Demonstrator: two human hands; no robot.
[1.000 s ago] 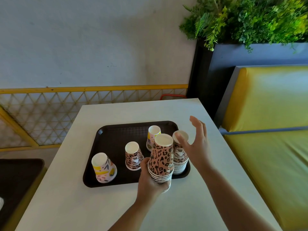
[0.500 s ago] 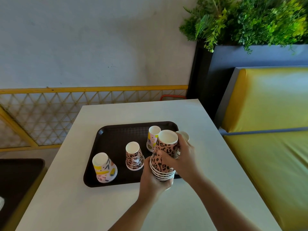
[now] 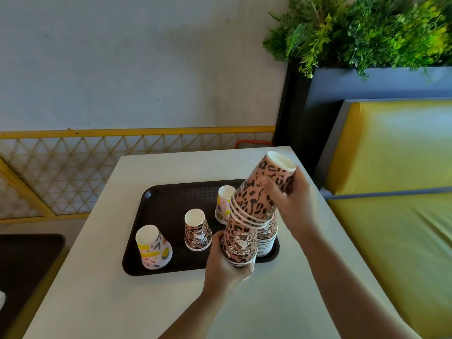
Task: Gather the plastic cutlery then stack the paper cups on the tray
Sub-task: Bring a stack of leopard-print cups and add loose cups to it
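A dark brown tray [image 3: 166,199] lies on the white table. My right hand [image 3: 293,199] grips a tilted stack of leopard-print paper cups [image 3: 259,194], lifted up and to the right. My left hand [image 3: 225,263] holds one upside-down leopard cup [image 3: 241,241] at the tray's near edge, just under the lifted stack. Behind it a taller cup stack [image 3: 267,241] stands in the tray's right corner, partly hidden. Three single cups stand upside down on the tray: a leopard one [image 3: 197,230], a yellow-patterned one [image 3: 223,204] and a colourful one [image 3: 152,247]. No cutlery is visible.
The table [image 3: 97,289] has a yellow lattice fence [image 3: 73,167] behind it. To the right stands a yellow padded bench [image 3: 396,192]. A dark planter with green plants [image 3: 367,33] sits behind the bench. Another dark tray [image 3: 24,265] lies low at the left.
My right hand closed on the upper cups and pulled them up and to the right, tilting them off the bottom cup that stays in my left hand.
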